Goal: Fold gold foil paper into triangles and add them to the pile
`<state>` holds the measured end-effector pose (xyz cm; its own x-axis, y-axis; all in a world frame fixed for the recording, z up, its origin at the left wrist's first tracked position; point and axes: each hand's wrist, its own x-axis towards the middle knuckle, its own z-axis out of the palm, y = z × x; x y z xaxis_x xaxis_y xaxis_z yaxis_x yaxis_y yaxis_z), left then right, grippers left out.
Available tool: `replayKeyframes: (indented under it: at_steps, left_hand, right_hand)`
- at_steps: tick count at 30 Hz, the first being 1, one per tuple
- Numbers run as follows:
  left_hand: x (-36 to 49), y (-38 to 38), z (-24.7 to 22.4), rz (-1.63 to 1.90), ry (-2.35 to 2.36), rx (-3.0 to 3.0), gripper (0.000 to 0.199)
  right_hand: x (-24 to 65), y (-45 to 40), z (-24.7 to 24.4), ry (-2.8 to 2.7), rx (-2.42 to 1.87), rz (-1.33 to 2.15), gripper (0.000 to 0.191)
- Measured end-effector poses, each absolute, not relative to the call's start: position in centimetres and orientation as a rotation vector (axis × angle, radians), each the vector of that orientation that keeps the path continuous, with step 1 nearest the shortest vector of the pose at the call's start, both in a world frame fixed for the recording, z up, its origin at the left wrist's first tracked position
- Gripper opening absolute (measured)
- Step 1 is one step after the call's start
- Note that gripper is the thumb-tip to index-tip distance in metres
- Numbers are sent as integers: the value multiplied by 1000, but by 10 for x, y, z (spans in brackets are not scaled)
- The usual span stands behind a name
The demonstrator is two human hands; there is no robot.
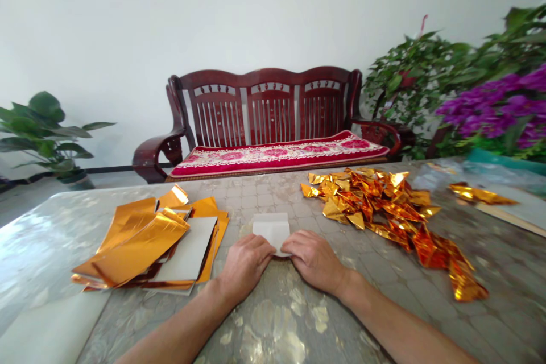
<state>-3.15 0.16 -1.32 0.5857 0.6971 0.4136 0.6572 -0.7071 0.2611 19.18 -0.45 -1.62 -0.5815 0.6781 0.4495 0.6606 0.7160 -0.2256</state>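
Note:
A small sheet of paper (272, 226), white side up with a crease across its far part, lies on the table in front of me. My left hand (248, 259) pinches its near left corner, fingers closed. At the near right corner, my right hand (314, 259) pinches the same sheet. The near edge looks bent up between the two hands. To the left is a loose stack of gold foil paper (140, 244), some sheets white side up. On the right spreads a pile of folded gold foil pieces (375, 199).
A patterned cover lies over the table (273, 324). A plain pale sheet (46, 330) is at the near left. Clear plastic and a board (520, 210) lie far right. Beyond stand a wooden bench (273, 108), a potted plant (51, 136) and purple flowers (499, 102).

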Motion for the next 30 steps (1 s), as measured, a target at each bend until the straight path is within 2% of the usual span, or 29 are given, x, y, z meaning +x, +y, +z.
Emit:
replayKeyframes:
  at_steps: [6,10,18,30]
  left_hand:
    - [-31,1,-11,737,1190,2732,16]
    - [-30,0,-6,701,1222,2696,25]
    - [-32,2,-3,722,1272,2564,28]
    - [-32,4,-4,703,1331,2507,22]
  right_hand:
    - [192,-4,-16,-2412,-1038,71,25]
    - [192,-5,-12,-2417,-1052,73,16]
    - [198,-4,-10,-2373,-1134,56,17]
    - [200,-5,-7,-2318,-1095,65,18]
